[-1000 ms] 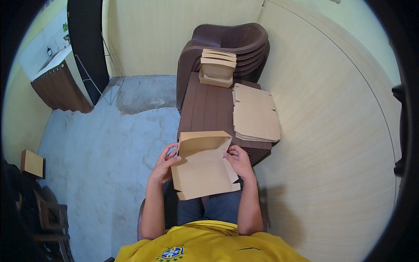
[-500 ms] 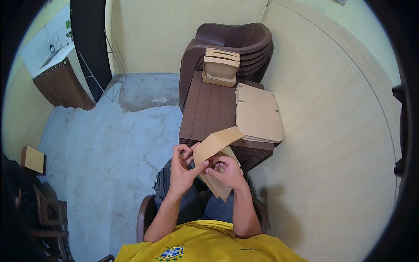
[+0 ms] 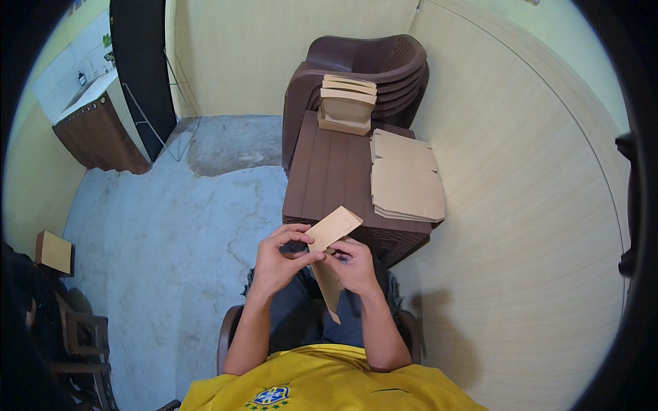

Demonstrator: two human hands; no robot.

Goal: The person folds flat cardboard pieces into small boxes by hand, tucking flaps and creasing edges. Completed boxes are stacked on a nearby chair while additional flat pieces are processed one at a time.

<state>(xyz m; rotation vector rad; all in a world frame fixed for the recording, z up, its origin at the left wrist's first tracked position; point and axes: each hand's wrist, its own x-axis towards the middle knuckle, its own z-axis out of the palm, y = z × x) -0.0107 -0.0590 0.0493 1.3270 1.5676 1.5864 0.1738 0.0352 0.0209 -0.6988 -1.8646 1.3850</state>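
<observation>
A partly folded tan cardboard box (image 3: 334,229), seen nearly edge-on, is held above the lap, just in front of the near edge of a brown slatted plastic table (image 3: 322,171). By the left hand (image 3: 275,266), its left side is pinched between thumb and curled fingers; by the right hand (image 3: 354,267), also half closed, its lower edge is gripped (some fingertips are hidden). On the table, flat tan cardboard blanks (image 3: 408,179) are piled at the right, and nested tan cardboard boxes (image 3: 346,109) are set at the far end, before stacked dark-brown plastic armchairs (image 3: 404,65). The room is floored in worn blue-grey concrete (image 3: 151,240) and walled in pale wood-grain panelling (image 3: 521,185).
</observation>
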